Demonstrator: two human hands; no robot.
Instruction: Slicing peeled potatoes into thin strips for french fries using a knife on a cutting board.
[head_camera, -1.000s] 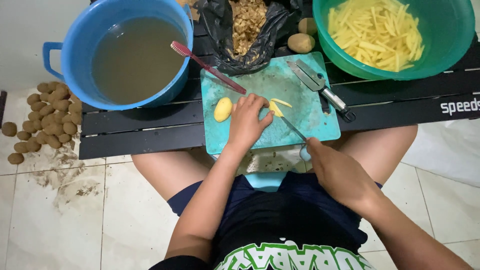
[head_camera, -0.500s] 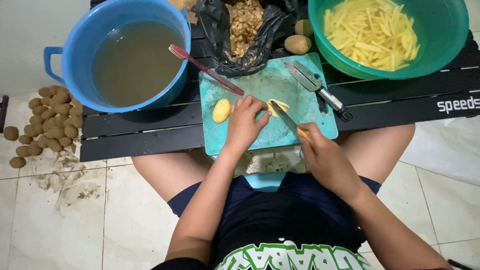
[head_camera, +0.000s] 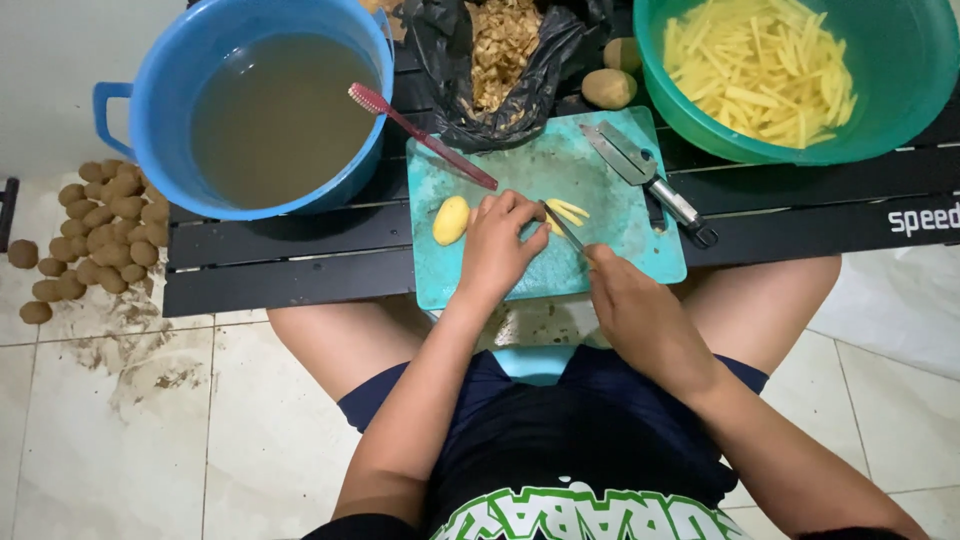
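Down by the lap, the right hand (head_camera: 640, 315) is wrapped around a knife (head_camera: 565, 229), blade angled up onto the teal cutting board (head_camera: 610, 255); the left hand (head_camera: 497, 250) is curled, fingertips pressing down on a peeled potato piece that's mostly hidden under them, probably so it stays put for the blade; a few cut yellow strips (head_camera: 570, 212) lie just past the knife tip, and a peeled potato half (head_camera: 451, 220) sits just left of the hand, handy for later I'd guess.

Bit further up the board: a metal peeler (head_camera: 645, 172) parked out of the way, and a red toothbrush (head_camera: 420, 135) leaning from the board to the rim of the blue tub (head_camera: 110, 105); that tub's full of murky brown water.

Far edge of the black slatted table (head_camera: 300, 265): a black bag (head_camera: 450, 60) holding peelings, two unpeeled potatoes (head_camera: 610, 88) beside it, and a green bowl (head_camera: 900, 70) heaped with cut sticks. Over on the tiled floor, left, a pile of dirty potatoes (head_camera: 100, 230).
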